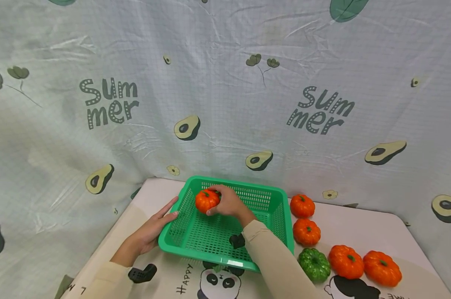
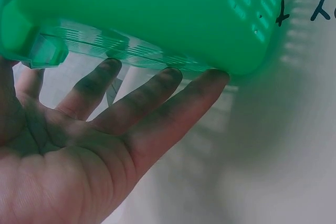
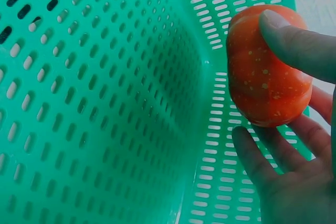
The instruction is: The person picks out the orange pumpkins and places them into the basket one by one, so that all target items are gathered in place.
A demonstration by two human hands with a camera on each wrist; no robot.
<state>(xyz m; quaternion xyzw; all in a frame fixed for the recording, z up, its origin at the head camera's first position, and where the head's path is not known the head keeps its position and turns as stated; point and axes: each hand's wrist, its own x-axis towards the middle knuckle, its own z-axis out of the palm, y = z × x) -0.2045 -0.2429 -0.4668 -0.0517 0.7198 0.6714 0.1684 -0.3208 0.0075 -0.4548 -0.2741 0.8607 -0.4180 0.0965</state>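
Note:
A small orange pumpkin (image 1: pixel 206 201) with a green stem is held by my right hand (image 1: pixel 229 202) inside the green basket (image 1: pixel 225 261), near its back left corner. In the right wrist view, the thumb presses one side of the pumpkin (image 3: pixel 268 72) and the fingers lie along its other side, beside the slotted wall. My left hand (image 1: pixel 152 228) is at the basket's left side, thumb at the rim. The left wrist view shows its fingers (image 2: pixel 157 103) nearly straight, fingertips against the outside of the basket (image 2: pixel 131 3).
Right of the basket stand two orange pumpkins (image 1: pixel 302 206), a green pumpkin (image 1: pixel 314 265), and two more orange pumpkins (image 1: pixel 382 268) farther right. The table (image 1: pixel 359 224) has a printed panda and lettering. A patterned cloth (image 1: pixel 225 104) hangs behind.

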